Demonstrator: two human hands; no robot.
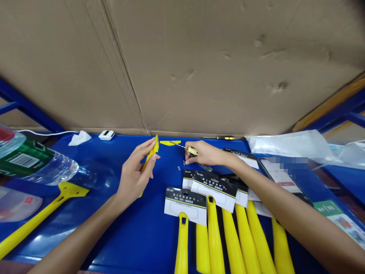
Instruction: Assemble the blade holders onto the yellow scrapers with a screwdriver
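Note:
My left hand point(135, 167) is closed around a yellow scraper point(156, 145), its head tilted up above my fingertips. In my right hand point(205, 152) is a screwdriver point(192, 151), with its shaft pointing left. The fingertips of that hand reach down to the table beside a small screw point(184, 163); whether they pinch it I cannot tell. Small metal rings or nuts point(178, 168) lie just left of it. Beyond both hands rests a flat yellow scraper cover plate point(170, 143), close to the screwdriver's tip.
Several yellow scrapers with header cards point(185, 205) lie at front right. Another scraper point(68, 190) and a water bottle point(37, 161) are on the left. A second screwdriver point(226, 138), a phone point(281, 175) and a plastic bag point(285, 146) sit right. Cardboard point(199, 76) stands behind.

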